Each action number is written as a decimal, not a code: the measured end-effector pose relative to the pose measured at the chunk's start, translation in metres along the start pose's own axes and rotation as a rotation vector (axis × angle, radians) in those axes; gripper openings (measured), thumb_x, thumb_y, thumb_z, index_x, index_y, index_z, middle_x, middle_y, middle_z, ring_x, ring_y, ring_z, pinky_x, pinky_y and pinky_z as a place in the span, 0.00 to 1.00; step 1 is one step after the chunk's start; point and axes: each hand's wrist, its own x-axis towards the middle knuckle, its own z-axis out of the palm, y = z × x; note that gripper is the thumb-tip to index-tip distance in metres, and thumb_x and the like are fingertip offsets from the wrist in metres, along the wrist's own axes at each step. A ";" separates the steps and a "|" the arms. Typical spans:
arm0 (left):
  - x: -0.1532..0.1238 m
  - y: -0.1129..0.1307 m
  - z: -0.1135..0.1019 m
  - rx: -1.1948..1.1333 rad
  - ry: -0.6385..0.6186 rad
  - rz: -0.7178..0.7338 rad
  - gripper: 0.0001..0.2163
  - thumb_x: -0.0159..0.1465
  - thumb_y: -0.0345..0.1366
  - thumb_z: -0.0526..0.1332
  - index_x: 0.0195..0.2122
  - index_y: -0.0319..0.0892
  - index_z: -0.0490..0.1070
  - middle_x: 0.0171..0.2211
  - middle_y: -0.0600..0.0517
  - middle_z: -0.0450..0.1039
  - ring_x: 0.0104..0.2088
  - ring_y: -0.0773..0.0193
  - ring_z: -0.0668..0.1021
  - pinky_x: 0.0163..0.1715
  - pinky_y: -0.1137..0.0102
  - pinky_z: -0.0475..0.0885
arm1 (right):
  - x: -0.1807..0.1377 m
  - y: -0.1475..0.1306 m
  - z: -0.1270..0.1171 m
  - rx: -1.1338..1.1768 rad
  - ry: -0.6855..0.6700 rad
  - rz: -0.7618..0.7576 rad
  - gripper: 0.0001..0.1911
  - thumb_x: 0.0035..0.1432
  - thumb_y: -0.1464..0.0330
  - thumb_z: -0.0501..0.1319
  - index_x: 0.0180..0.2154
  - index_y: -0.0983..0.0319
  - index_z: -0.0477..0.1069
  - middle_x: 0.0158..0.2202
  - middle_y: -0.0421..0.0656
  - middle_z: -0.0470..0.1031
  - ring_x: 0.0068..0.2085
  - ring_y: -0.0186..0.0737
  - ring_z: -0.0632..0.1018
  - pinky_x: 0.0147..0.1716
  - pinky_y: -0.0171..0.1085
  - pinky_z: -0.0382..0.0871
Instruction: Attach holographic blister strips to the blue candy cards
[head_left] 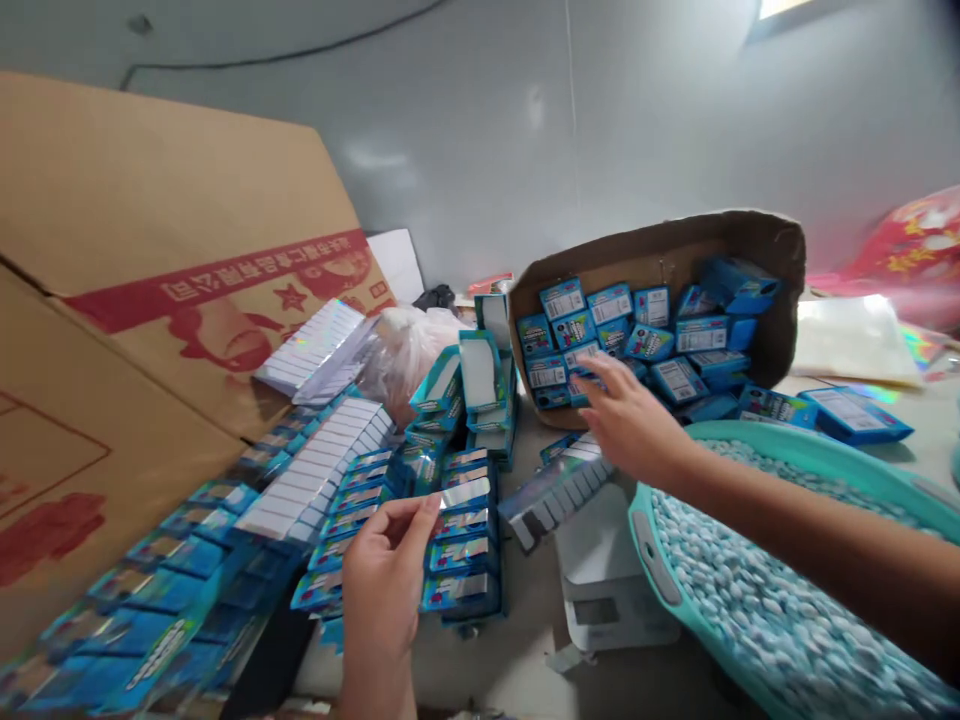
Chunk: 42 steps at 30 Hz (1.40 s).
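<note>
My left hand (390,560) pinches a small pale strip (466,493) between thumb and forefinger, above rows of blue printed packets (461,555). Whether the strip is loose or part of a packet, I cannot tell. My right hand (634,420) has its fingers apart at the front of a cardboard carton (652,245) lying open toward me. Inside the carton are several small blue boxes (611,303) with white labels, close to my fingertips. A row of white-edged packets (559,495) lies tilted just below that hand. Nothing shows in the right hand's grasp.
A teal basin (757,435) full of pale blue candy-like pieces (795,600) stands under my right forearm. Beside it is a white scale-like device (619,580). A big cardboard box (172,180) rises at the left, with stacked blue packets (150,585) before it. Behind is a grey wall.
</note>
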 end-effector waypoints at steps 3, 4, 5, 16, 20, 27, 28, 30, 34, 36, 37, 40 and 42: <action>0.005 0.001 -0.007 0.004 -0.021 -0.030 0.24 0.45 0.52 0.76 0.32 0.38 0.77 0.29 0.51 0.78 0.30 0.65 0.77 0.32 0.75 0.73 | 0.021 -0.055 0.015 0.303 -0.194 -0.036 0.17 0.69 0.67 0.53 0.54 0.66 0.72 0.53 0.53 0.74 0.55 0.50 0.74 0.56 0.49 0.69; 0.005 0.001 -0.007 0.004 -0.041 -0.043 0.24 0.44 0.53 0.76 0.33 0.38 0.77 0.29 0.51 0.78 0.31 0.65 0.77 0.32 0.74 0.73 | 0.027 -0.070 0.022 0.420 -0.274 -0.006 0.17 0.69 0.65 0.55 0.54 0.65 0.72 0.52 0.52 0.75 0.52 0.48 0.76 0.53 0.46 0.71; 0.006 0.002 -0.006 -0.004 -0.062 -0.058 0.25 0.44 0.54 0.76 0.33 0.38 0.78 0.30 0.51 0.78 0.31 0.65 0.78 0.32 0.74 0.74 | 0.032 -0.082 0.029 0.525 -0.363 0.028 0.18 0.68 0.64 0.57 0.54 0.65 0.72 0.51 0.50 0.76 0.51 0.47 0.77 0.50 0.43 0.72; 0.051 -0.015 0.001 0.002 -0.149 -0.096 0.30 0.39 0.60 0.72 0.31 0.38 0.74 0.27 0.52 0.75 0.26 0.67 0.74 0.29 0.72 0.73 | 0.056 -0.106 0.107 0.857 -0.574 0.472 0.06 0.60 0.74 0.64 0.30 0.66 0.73 0.24 0.37 0.73 0.27 0.31 0.72 0.25 0.29 0.62; 0.063 -0.031 0.005 0.193 -0.180 -0.002 0.23 0.44 0.56 0.71 0.30 0.39 0.77 0.27 0.50 0.77 0.28 0.62 0.76 0.31 0.70 0.71 | 0.045 -0.101 0.122 0.720 -0.524 0.543 0.05 0.58 0.75 0.65 0.29 0.65 0.72 0.24 0.36 0.70 0.26 0.30 0.69 0.23 0.28 0.57; 0.063 -0.060 0.012 0.485 -0.234 0.110 0.15 0.51 0.51 0.67 0.25 0.43 0.79 0.27 0.48 0.78 0.32 0.54 0.79 0.33 0.66 0.68 | 0.022 -0.091 0.133 0.541 -0.629 0.683 0.13 0.60 0.72 0.64 0.47 0.61 0.71 0.23 0.35 0.70 0.19 0.32 0.68 0.19 0.30 0.56; 0.064 -0.064 0.012 0.508 -0.224 0.128 0.15 0.51 0.51 0.67 0.24 0.43 0.79 0.28 0.47 0.78 0.34 0.53 0.79 0.36 0.65 0.69 | 0.021 -0.091 0.133 0.520 -0.639 0.686 0.13 0.59 0.71 0.65 0.47 0.61 0.71 0.23 0.35 0.69 0.19 0.32 0.68 0.19 0.30 0.56; 0.066 -0.069 0.013 0.539 -0.193 0.164 0.14 0.51 0.50 0.67 0.23 0.43 0.78 0.32 0.46 0.78 0.39 0.51 0.78 0.42 0.63 0.69 | 0.022 -0.093 0.132 0.489 -0.657 0.687 0.11 0.59 0.71 0.64 0.45 0.60 0.72 0.21 0.34 0.67 0.18 0.32 0.67 0.19 0.30 0.56; 0.073 -0.076 0.014 0.568 -0.189 0.183 0.12 0.49 0.47 0.67 0.20 0.43 0.78 0.32 0.45 0.77 0.40 0.50 0.78 0.45 0.62 0.70 | 0.024 -0.094 0.130 0.473 -0.683 0.670 0.06 0.60 0.71 0.63 0.41 0.61 0.73 0.19 0.34 0.65 0.18 0.32 0.67 0.20 0.31 0.54; 0.075 -0.078 0.014 0.572 -0.209 0.187 0.12 0.49 0.47 0.66 0.20 0.43 0.78 0.31 0.46 0.76 0.37 0.52 0.78 0.43 0.62 0.71 | 0.023 -0.093 0.133 0.470 -0.681 0.668 0.07 0.59 0.71 0.64 0.41 0.61 0.73 0.20 0.34 0.66 0.20 0.32 0.68 0.20 0.30 0.54; 0.076 -0.079 0.014 0.575 -0.216 0.191 0.13 0.49 0.48 0.66 0.20 0.43 0.78 0.30 0.46 0.76 0.37 0.52 0.78 0.42 0.63 0.71 | 0.022 -0.092 0.136 0.470 -0.680 0.669 0.07 0.58 0.71 0.64 0.41 0.61 0.73 0.20 0.35 0.67 0.21 0.32 0.69 0.21 0.30 0.55; 0.076 -0.081 0.015 0.584 -0.214 0.202 0.12 0.49 0.48 0.67 0.20 0.43 0.78 0.30 0.46 0.75 0.38 0.52 0.78 0.43 0.62 0.71 | 0.021 -0.088 0.143 0.465 -0.686 0.676 0.06 0.55 0.71 0.66 0.37 0.63 0.74 0.23 0.37 0.71 0.24 0.33 0.71 0.21 0.30 0.56; 0.076 -0.082 0.015 0.591 -0.199 0.211 0.12 0.49 0.47 0.67 0.21 0.43 0.79 0.33 0.45 0.75 0.40 0.51 0.77 0.46 0.61 0.71 | 0.022 -0.085 0.146 0.448 -0.691 0.674 0.06 0.53 0.71 0.67 0.35 0.64 0.74 0.23 0.38 0.72 0.26 0.34 0.72 0.22 0.30 0.57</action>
